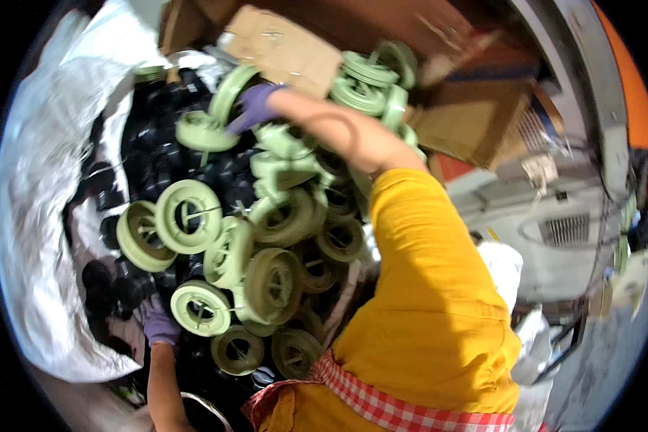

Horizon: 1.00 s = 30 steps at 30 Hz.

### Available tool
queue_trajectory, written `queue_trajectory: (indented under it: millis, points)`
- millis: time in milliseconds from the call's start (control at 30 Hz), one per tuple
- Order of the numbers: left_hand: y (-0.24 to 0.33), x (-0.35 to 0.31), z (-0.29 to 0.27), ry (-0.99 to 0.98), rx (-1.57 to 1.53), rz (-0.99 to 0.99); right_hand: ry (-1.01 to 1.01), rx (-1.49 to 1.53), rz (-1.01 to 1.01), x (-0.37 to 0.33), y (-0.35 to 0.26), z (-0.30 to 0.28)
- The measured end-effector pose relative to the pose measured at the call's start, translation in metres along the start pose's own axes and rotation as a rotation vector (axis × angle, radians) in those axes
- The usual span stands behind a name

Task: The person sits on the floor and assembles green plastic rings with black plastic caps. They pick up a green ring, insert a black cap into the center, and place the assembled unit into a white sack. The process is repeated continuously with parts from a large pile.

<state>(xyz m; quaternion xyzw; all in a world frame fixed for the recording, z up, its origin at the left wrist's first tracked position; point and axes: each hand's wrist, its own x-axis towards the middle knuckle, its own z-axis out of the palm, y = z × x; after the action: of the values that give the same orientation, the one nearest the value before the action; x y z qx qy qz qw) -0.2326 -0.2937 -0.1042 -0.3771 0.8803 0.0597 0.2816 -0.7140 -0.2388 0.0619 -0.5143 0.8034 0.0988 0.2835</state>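
Gloved in purple, my right hand (261, 105) reaches to the far side of a heap of pale green plastic parts. Its fingers close on the edge of a tilted green plastic ring (229, 92). Just below them, another green ring (205, 132) lies over black plastic parts (162, 162). At the near left, my left hand (156, 321), in a matching glove, rests against the black parts with its fingers apart. Beside it is a green spoked ring (200, 308). More green rings (188, 216) are piled between my two arms.
A white woven sack (54, 194) borders the heap on the left. Behind it lie a cardboard flap (284, 50) and an open cardboard box (468, 122). A light grey machine housing with a vent (565, 230) stands at the right.
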Motion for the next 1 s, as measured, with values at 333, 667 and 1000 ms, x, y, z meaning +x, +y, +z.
queue_trajectory:
  millis: [333, 667, 1000]
  points:
    - [0.0, 0.006, 0.007, 0.166, -0.017, 0.1, 0.121, -0.349, -0.266, -0.137, -0.111, 0.055]
    - [-0.024, 0.021, 0.056, 0.323, 0.035, 0.106, 1.172, -0.123, 0.656, -0.111, 0.131, -0.024]
    - [-0.032, 0.024, 0.066, 0.321, 0.011, 0.144, 0.986, 0.417, 0.964, -0.116, 0.207, 0.027]
